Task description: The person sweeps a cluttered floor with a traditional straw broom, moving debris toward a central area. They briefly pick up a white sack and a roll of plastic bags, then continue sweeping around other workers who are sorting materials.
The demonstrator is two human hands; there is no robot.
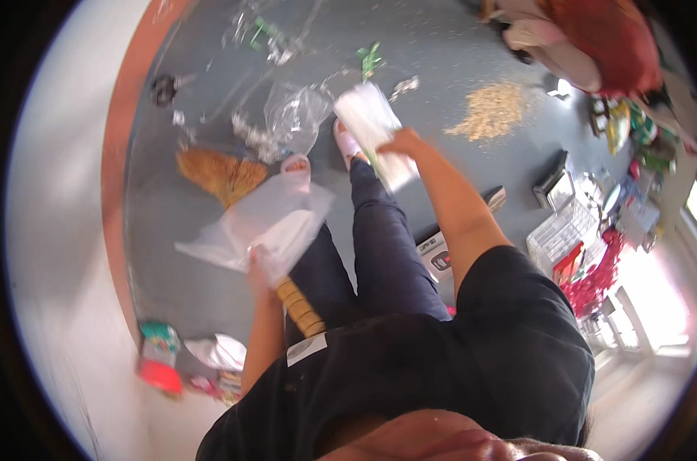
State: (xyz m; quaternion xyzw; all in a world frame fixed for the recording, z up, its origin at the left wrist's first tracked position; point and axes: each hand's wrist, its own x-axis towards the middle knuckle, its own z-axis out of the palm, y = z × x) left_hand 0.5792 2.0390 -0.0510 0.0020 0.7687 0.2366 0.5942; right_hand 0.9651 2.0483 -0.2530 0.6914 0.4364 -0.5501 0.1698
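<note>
My left hand is closed on a translucent white plastic bag, which spreads out in front of my left leg. Behind the bag runs a broom, its brown bristles fanned toward the floor and its banded tan handle ending near my waist. Whether the left hand also grips the handle, the bag hides. My right hand is closed on the side of a white, flat, oblong packet, held out above my right foot and slightly blurred.
On the grey floor lie a crumpled clear plastic bag, a green sprig, a dark round object and a heap of tan shavings. A white wire basket and household goods stand at right. A wall curves along the left.
</note>
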